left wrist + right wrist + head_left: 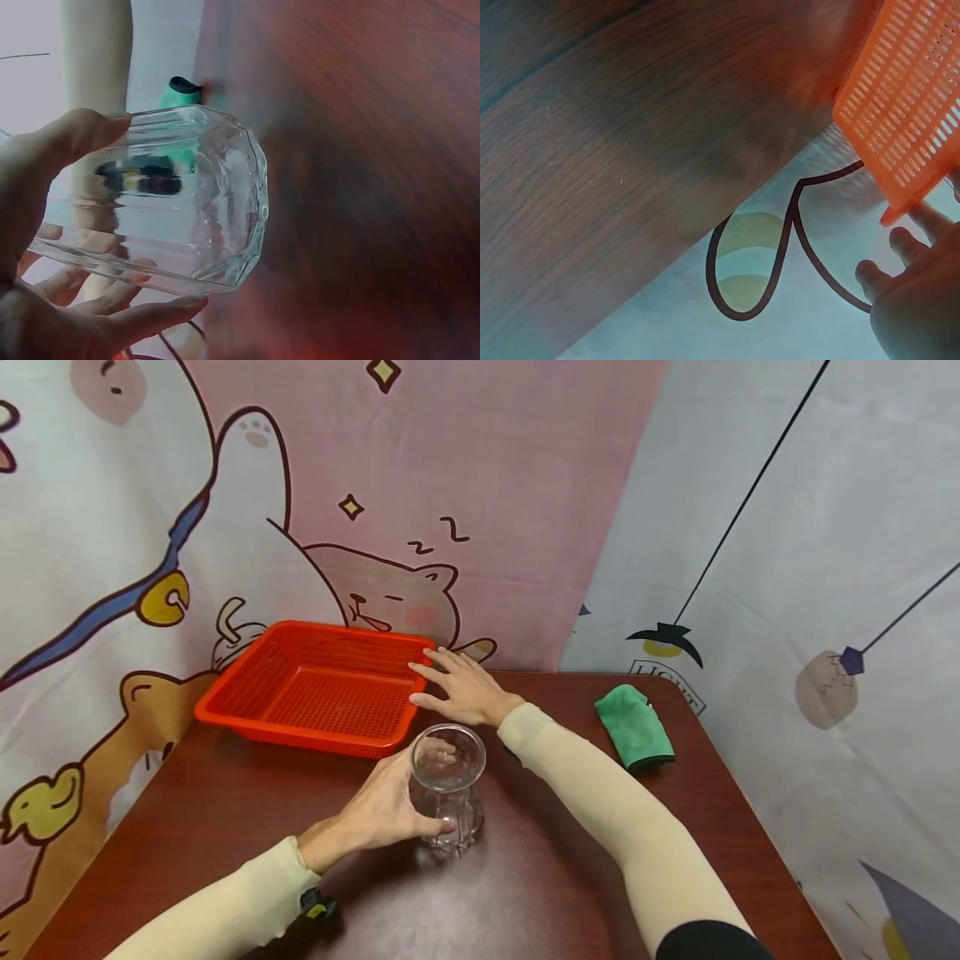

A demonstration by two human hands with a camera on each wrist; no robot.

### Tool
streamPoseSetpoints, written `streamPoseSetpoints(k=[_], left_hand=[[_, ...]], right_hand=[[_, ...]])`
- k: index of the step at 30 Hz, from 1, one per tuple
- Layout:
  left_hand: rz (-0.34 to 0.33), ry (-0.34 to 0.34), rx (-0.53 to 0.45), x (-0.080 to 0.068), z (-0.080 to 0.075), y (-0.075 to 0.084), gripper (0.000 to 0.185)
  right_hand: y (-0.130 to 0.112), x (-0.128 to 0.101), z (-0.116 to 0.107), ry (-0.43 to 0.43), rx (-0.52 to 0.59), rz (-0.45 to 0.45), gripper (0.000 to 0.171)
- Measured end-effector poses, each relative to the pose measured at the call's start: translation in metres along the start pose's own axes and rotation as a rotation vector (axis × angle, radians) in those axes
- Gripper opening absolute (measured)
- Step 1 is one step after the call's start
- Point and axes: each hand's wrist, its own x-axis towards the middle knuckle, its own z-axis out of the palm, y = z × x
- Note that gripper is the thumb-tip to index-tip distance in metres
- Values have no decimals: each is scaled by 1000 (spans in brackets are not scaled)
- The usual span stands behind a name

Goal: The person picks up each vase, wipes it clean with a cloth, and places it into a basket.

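My left hand (382,802) grips a clear glass jar (459,802) from its left side, thumb in front and fingers behind. The jar has a flared round rim facing up and a faceted base, which shows large in the left wrist view with the thumb and fingers around the jar's body (165,217). Beyond the jar, my right hand (468,687) reaches to the right rim of a red plastic basket (341,745), its fingers spread. In the right wrist view the fingertips (930,219) meet the basket's edge (897,213). Nothing shows inside the basket.
A green cloth (634,727) with a dark edge lies at the right of the brown table (540,893). A patterned cloth backdrop (510,510) stands right behind the table and along its sides. The right forearm passes between jar and green cloth.
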Motion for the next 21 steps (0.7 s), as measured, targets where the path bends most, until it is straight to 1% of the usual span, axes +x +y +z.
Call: streamPoseSetpoints(k=[4, 8, 10, 13, 15, 18, 21], left_hand=[[5, 10, -31, 6, -12, 12, 94], [-5, 7, -58, 12, -27, 22, 95], [-20, 6, -54, 14, -35, 26, 96], [-59, 10, -52, 16, -47, 32, 99], [-82, 15, -67, 17, -57, 36, 100], [-99, 28, -82, 21, -71, 40, 98], [-104, 48, -60, 26, -84, 42, 96]], right_hand=[[3, 0, 0, 9, -3, -15, 83], [5, -2, -1, 9, -36, -62, 85], [6, -4, -2, 6, -68, -91, 89], [7, -6, -5, 3, -95, -115, 96], [6, -5, -6, 8, -72, -107, 93], [5, -3, -6, 14, -22, -66, 91], [4, -2, -5, 9, -12, -32, 89]])
